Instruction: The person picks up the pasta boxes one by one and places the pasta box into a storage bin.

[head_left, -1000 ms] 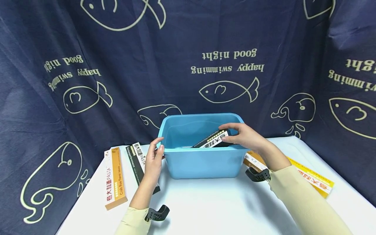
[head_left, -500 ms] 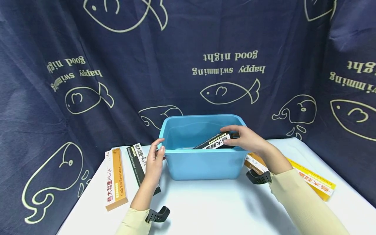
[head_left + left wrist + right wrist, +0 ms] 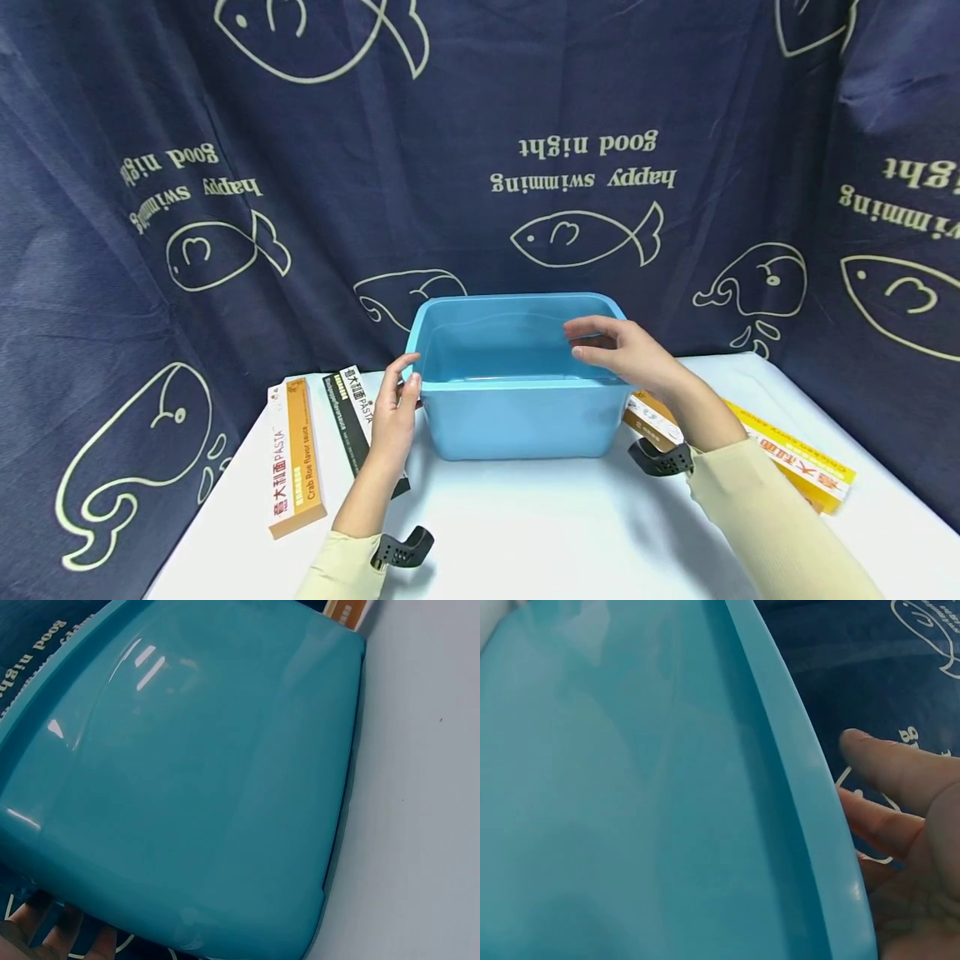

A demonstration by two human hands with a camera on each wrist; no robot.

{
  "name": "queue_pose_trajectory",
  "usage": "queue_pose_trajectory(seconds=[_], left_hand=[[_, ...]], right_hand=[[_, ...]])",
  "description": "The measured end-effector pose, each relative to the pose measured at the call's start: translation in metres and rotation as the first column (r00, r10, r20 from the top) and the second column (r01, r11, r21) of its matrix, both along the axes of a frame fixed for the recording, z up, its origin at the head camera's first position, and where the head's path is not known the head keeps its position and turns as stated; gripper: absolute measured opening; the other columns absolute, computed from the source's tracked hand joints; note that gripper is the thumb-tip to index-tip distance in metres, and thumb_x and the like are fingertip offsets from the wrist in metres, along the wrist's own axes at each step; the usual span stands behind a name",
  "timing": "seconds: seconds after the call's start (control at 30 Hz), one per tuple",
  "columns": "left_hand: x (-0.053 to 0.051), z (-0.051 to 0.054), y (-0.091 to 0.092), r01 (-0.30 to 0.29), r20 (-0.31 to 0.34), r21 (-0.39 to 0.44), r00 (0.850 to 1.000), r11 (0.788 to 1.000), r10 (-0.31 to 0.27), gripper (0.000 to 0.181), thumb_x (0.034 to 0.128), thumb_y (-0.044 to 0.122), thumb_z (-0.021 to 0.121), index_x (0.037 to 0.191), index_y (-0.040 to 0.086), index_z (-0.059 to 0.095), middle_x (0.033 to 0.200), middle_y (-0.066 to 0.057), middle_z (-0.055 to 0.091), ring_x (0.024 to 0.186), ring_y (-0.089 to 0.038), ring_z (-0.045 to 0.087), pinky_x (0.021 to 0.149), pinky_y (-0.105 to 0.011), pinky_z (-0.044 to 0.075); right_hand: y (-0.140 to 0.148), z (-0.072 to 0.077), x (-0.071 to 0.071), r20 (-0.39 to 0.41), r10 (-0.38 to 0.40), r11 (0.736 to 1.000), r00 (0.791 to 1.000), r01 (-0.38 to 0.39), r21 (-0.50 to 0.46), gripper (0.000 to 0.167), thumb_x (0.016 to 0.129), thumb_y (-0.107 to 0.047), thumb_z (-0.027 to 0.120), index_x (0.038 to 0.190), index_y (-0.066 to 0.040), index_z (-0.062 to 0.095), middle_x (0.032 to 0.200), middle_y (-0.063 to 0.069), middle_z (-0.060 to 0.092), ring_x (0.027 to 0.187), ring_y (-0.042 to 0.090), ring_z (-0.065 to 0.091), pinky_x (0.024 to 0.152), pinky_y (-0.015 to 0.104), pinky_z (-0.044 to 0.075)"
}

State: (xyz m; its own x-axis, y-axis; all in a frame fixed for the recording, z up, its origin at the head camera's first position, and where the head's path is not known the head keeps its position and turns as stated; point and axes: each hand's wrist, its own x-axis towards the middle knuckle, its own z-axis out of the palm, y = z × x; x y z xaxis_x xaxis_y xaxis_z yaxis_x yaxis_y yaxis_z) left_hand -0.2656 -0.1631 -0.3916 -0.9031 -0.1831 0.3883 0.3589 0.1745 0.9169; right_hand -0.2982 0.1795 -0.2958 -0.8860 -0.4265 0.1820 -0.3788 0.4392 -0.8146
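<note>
A light blue plastic bin [image 3: 517,425] stands mid-table with its front wall toward me. My left hand [image 3: 393,417] holds the bin's left rim, its thumb near the front corner; some of its fingers [image 3: 64,930] show beside the bin in the left wrist view. Over the right part of the bin's opening is my right hand [image 3: 626,354], nothing between its parted thumb and fingers. That hand [image 3: 919,817] also appears beyond the rim in the right wrist view. The front wall hides the bin's floor, and no pasta box shows inside.
Left of the bin lie an orange and white pasta box [image 3: 303,454] and a black and white pasta box [image 3: 348,421]. To the right are a brown and white box [image 3: 652,421] and a yellow pasta box [image 3: 802,458], partly behind my right arm. A dark blue fish-print curtain [image 3: 480,233] hangs behind.
My right hand has let go of the black pasta box, which has dropped out of sight behind the bin's front wall. The left hand stays at the rim.
</note>
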Motion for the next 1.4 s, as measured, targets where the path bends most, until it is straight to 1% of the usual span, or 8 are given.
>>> queue_pose_trajectory(seconds=[0.17, 0.33, 0.57, 0.8, 0.93, 1.1, 1.23, 1.4], left_hand=[[0.000, -0.001, 0.000, 0.003, 0.000, 0.002, 1.000, 1.000, -0.003, 0.038, 0.1055, 0.032, 0.047, 0.143, 0.022, 0.051, 0.133, -0.014, 0.052, 0.104, -0.009, 0.055, 0.097, -0.043, 0.049], [0.001, 0.000, 0.001, 0.004, 0.001, 0.005, 1.000, 1.000, -0.004, 0.039, 0.1057, 0.031, 0.047, 0.143, 0.022, 0.051, 0.131, -0.015, 0.052, 0.103, -0.010, 0.055, 0.096, -0.042, 0.050], [0.001, -0.001, 0.001, 0.000, -0.004, 0.008, 1.000, 1.000, 0.000, 0.038, 0.1052, 0.033, 0.048, 0.142, 0.024, 0.052, 0.131, -0.014, 0.052, 0.102, -0.009, 0.055, 0.094, -0.040, 0.050], [0.000, -0.003, 0.001, -0.031, -0.026, -0.007, 0.999, 0.999, 0.031, 0.038, 0.1046, 0.034, 0.048, 0.140, 0.024, 0.053, 0.124, -0.010, 0.055, 0.100, -0.008, 0.056, 0.090, -0.033, 0.051], [0.001, -0.002, 0.001, -0.013, -0.009, 0.007, 1.000, 1.000, 0.013, 0.037, 0.1048, 0.035, 0.048, 0.141, 0.026, 0.052, 0.122, -0.009, 0.055, 0.102, -0.009, 0.055, 0.094, -0.039, 0.050], [0.002, -0.001, 0.000, 0.009, 0.014, 0.011, 1.000, 1.000, -0.009, 0.039, 0.1058, 0.035, 0.046, 0.143, 0.026, 0.049, 0.135, -0.012, 0.053, 0.107, -0.011, 0.054, 0.102, -0.050, 0.047], [0.001, -0.002, -0.001, 0.021, 0.021, 0.010, 1.000, 1.000, -0.021, 0.040, 0.1060, 0.035, 0.045, 0.144, 0.026, 0.048, 0.137, -0.012, 0.053, 0.110, -0.015, 0.053, 0.104, -0.051, 0.046], [-0.002, -0.004, 0.000, 0.026, -0.004, 0.020, 1.000, 0.999, -0.026, 0.038, 0.1064, 0.034, 0.045, 0.143, 0.027, 0.049, 0.124, -0.014, 0.054, 0.108, -0.016, 0.053, 0.102, -0.047, 0.046]], right_hand=[[0.001, -0.004, 0.000, -0.004, -0.029, 0.996, 1.000, 0.028, -0.088, 0.041, 0.100, -0.026, 0.063, 0.137, -0.011, 0.056, 0.138, 0.010, 0.059, 0.122, 0.018, 0.062, 0.098, 0.031, 0.054], [0.000, -0.008, 0.004, -0.048, -0.063, 0.972, 0.997, 0.050, -0.230, 0.035, 0.101, -0.023, 0.060, 0.132, -0.007, 0.059, 0.134, 0.014, 0.061, 0.112, 0.009, 0.067, 0.091, 0.028, 0.057], [0.005, -0.012, 0.014, -0.146, -0.184, 0.933, 0.972, 0.126, -0.336, 0.031, 0.103, -0.025, 0.056, 0.129, -0.009, 0.062, 0.122, 0.007, 0.066, 0.104, 0.011, 0.070, 0.087, 0.026, 0.058], [0.018, -0.021, 0.028, -0.179, -0.279, 0.884, 0.944, 0.180, -0.431, 0.030, 0.103, -0.017, 0.056, 0.126, 0.001, 0.061, 0.111, -0.004, 0.070, 0.100, 0.010, 0.070, 0.084, 0.021, 0.057], [0.025, -0.027, 0.035, -0.192, -0.289, 0.860, 0.938, 0.167, -0.482, 0.030, 0.102, -0.013, 0.056, 0.126, 0.005, 0.059, 0.112, -0.004, 0.070, 0.102, 0.009, 0.069, 0.084, 0.019, 0.056], [0.032, -0.030, 0.040, -0.187, -0.277, 0.835, 0.942, 0.140, -0.531, 0.032, 0.102, -0.011, 0.056, 0.127, 0.009, 0.057, 0.115, -0.002, 0.070, 0.105, 0.011, 0.069, 0.084, 0.020, 0.057], [0.039, -0.033, 0.044, -0.192, -0.291, 0.825, 0.937, 0.144, -0.546, 0.032, 0.101, -0.008, 0.056, 0.127, 0.010, 0.056, 0.115, -0.002, 0.070, 0.104, 0.011, 0.068, 0.084, 0.019, 0.056], [0.047, -0.037, 0.049, -0.224, -0.405, 0.838, 0.887, 0.262, -0.478, 0.027, 0.102, -0.008, 0.054, 0.125, 0.005, 0.061, 0.113, -0.009, 0.070, 0.102, 0.006, 0.068, 0.084, 0.013, 0.054]])
